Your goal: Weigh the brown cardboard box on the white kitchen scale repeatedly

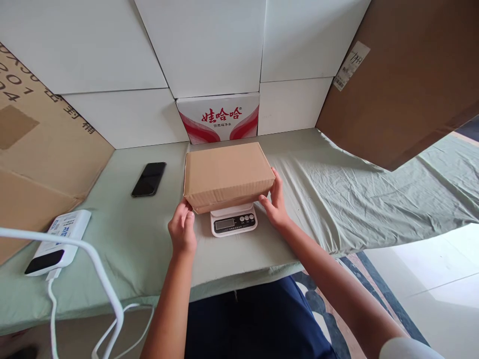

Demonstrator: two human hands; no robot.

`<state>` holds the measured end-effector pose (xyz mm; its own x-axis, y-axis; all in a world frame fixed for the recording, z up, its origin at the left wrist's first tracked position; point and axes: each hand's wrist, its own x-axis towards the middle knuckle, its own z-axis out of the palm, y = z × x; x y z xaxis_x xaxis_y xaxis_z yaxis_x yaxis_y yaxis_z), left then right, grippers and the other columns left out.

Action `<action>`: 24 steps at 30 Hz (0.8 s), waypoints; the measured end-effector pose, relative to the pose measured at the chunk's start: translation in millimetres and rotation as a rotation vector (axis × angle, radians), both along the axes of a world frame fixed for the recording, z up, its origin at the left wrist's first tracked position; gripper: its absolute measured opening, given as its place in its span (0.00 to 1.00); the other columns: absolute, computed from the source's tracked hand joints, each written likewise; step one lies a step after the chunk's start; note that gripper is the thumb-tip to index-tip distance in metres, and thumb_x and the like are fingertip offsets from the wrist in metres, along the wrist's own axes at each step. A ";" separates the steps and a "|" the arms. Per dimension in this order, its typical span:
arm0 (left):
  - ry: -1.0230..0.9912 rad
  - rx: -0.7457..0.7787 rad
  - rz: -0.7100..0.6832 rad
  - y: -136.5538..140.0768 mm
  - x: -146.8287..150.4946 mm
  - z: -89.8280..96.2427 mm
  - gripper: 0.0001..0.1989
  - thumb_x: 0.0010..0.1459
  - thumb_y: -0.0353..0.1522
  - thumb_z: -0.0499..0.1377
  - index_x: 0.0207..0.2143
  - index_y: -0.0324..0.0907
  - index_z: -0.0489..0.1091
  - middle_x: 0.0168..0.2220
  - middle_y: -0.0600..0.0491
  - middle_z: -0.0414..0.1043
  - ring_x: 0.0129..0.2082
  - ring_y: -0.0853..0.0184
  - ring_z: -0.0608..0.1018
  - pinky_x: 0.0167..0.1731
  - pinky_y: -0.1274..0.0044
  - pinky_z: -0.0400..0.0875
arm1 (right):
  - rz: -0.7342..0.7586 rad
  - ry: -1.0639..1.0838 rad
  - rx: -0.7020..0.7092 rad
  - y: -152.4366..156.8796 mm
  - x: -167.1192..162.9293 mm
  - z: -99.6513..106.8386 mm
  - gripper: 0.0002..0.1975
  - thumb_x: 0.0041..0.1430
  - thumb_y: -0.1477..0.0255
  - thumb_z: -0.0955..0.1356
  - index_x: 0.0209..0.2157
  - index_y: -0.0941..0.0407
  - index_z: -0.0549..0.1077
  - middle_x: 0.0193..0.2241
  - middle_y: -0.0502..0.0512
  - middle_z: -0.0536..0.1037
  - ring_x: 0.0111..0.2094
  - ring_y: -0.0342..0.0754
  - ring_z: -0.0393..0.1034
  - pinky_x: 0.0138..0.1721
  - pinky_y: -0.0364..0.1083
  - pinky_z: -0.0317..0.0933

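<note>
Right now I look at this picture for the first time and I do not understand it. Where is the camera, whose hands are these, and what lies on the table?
The camera sits on a person's head and looks down, so both arms belong to that person. The left hand and the right hand touch the two ends of a closed cardboard box. The box rests on a small white kitchen scale; its display is too small to read. The table has a pale green cloth. On it, to the left, lie a black phone and a white power bank with a white cable. A red and white carton stands behind.
</note>
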<state>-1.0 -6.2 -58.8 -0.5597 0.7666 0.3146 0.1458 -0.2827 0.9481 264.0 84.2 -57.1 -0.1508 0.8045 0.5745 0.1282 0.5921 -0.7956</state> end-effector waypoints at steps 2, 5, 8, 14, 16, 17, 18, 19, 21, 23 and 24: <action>-0.005 0.030 -0.002 0.0 -0.5 0.9 0.35 0.58 0.54 0.63 0.61 0.44 0.76 0.60 0.43 0.79 0.66 0.51 0.77 0.71 0.62 0.70 | -0.021 0.031 0.026 0.4 0.5 0.6 0.41 0.70 0.42 0.65 0.75 0.42 0.51 0.71 0.61 0.55 0.70 0.64 0.58 0.65 0.64 0.66; -0.016 0.050 -0.013 0.4 -0.8 2.1 0.34 0.60 0.53 0.62 0.63 0.46 0.75 0.63 0.44 0.77 0.69 0.52 0.74 0.72 0.63 0.68 | -0.051 0.057 0.032 0.6 1.6 1.2 0.40 0.70 0.42 0.64 0.75 0.42 0.52 0.70 0.61 0.57 0.68 0.64 0.61 0.64 0.65 0.67; -0.003 0.021 -0.019 1.2 -1.5 1.0 0.34 0.60 0.54 0.62 0.62 0.46 0.75 0.62 0.44 0.78 0.68 0.52 0.75 0.72 0.63 0.68 | -0.046 0.030 0.018 0.4 1.8 2.1 0.42 0.70 0.40 0.64 0.76 0.43 0.51 0.71 0.61 0.56 0.71 0.65 0.57 0.66 0.65 0.65; 0.042 -0.034 -0.050 1.2 -3.7 -2.0 0.33 0.60 0.56 0.60 0.59 0.46 0.77 0.58 0.44 0.80 0.65 0.52 0.77 0.68 0.64 0.71 | 0.002 0.042 0.019 -0.9 0.4 1.5 0.40 0.71 0.43 0.65 0.76 0.43 0.53 0.73 0.59 0.56 0.74 0.64 0.53 0.68 0.63 0.64; 0.044 -0.036 -0.056 0.3 -3.4 -1.9 0.33 0.60 0.56 0.60 0.59 0.46 0.77 0.58 0.44 0.80 0.65 0.52 0.77 0.67 0.65 0.72 | 0.000 0.039 0.008 -2.6 0.3 1.2 0.39 0.72 0.43 0.65 0.76 0.43 0.53 0.73 0.59 0.56 0.74 0.64 0.54 0.68 0.63 0.65; 0.046 -0.036 -0.056 0.1 -3.0 -1.1 0.32 0.60 0.56 0.60 0.58 0.46 0.77 0.58 0.45 0.80 0.64 0.52 0.77 0.67 0.65 0.73 | -0.003 0.037 -0.002 -3.6 0.3 1.9 0.40 0.72 0.42 0.64 0.76 0.43 0.53 0.73 0.59 0.57 0.74 0.64 0.54 0.68 0.63 0.66; 0.047 -0.032 -0.052 0.4 -2.7 0.6 0.32 0.60 0.56 0.61 0.58 0.46 0.77 0.57 0.45 0.80 0.63 0.53 0.78 0.66 0.66 0.73 | -0.004 0.040 -0.014 -4.4 0.4 3.9 0.40 0.71 0.42 0.64 0.75 0.43 0.53 0.73 0.59 0.57 0.74 0.64 0.55 0.67 0.64 0.66; 0.045 -0.021 -0.046 1.5 -2.7 3.5 0.31 0.60 0.56 0.61 0.57 0.46 0.77 0.56 0.45 0.81 0.63 0.53 0.78 0.65 0.66 0.74 | -0.003 0.048 -0.027 -4.8 0.4 7.5 0.39 0.71 0.42 0.64 0.75 0.42 0.53 0.73 0.59 0.58 0.73 0.64 0.56 0.67 0.64 0.67; 0.035 0.014 -0.047 7.9 -4.2 13.3 0.30 0.60 0.55 0.62 0.56 0.46 0.77 0.55 0.46 0.81 0.62 0.54 0.78 0.64 0.68 0.75 | 0.008 0.074 -0.046 -3.2 0.3 20.7 0.38 0.71 0.42 0.65 0.74 0.41 0.54 0.71 0.58 0.61 0.71 0.64 0.61 0.66 0.64 0.68; 0.037 0.057 -0.073 21.7 -8.2 27.1 0.29 0.60 0.54 0.62 0.55 0.46 0.76 0.55 0.46 0.80 0.62 0.55 0.78 0.63 0.68 0.75 | 0.026 0.101 -0.037 3.5 -1.2 40.5 0.37 0.70 0.42 0.66 0.72 0.40 0.56 0.68 0.59 0.64 0.68 0.64 0.65 0.64 0.64 0.70; 0.046 0.078 -0.094 31.8 -11.0 34.1 0.29 0.60 0.54 0.62 0.55 0.46 0.76 0.56 0.46 0.80 0.61 0.55 0.78 0.63 0.68 0.75 | 0.036 0.112 -0.022 9.3 -3.0 51.3 0.37 0.69 0.41 0.66 0.71 0.41 0.57 0.67 0.59 0.66 0.66 0.64 0.67 0.64 0.64 0.70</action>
